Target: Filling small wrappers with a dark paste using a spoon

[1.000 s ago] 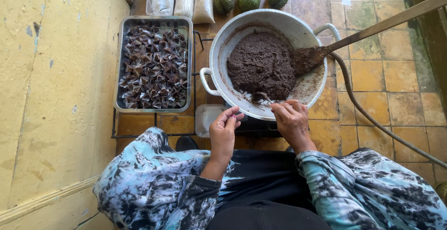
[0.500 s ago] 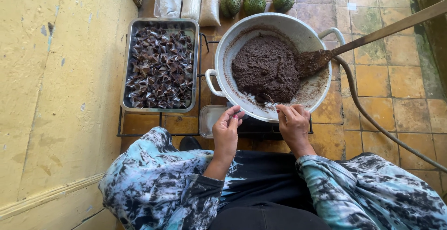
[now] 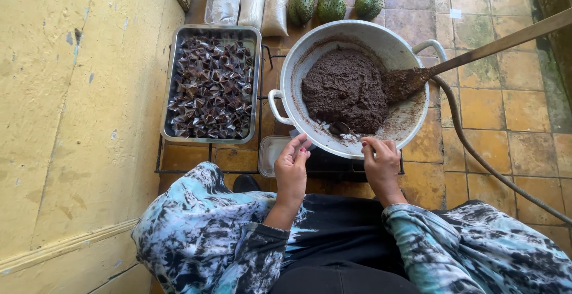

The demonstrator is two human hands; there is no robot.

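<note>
Now the right hand [image 3: 381, 162] is gripping a spoon [image 3: 341, 128] in the dark paste [image 3: 344, 88]; left hand [image 3: 292, 169] fingers are pinching a small wrapper. Scooping small portions seems wise.

Left hand [image 3: 292, 166] now raised toward pot rim [image 3: 310, 141]

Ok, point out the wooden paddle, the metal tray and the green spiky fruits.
wooden paddle [image 3: 405, 82], head view, on its paste-coated blade.
metal tray [image 3: 214, 29], head view, on its far rim.
green spiky fruits [image 3: 331, 4], head view, on the middle fruit.
</note>
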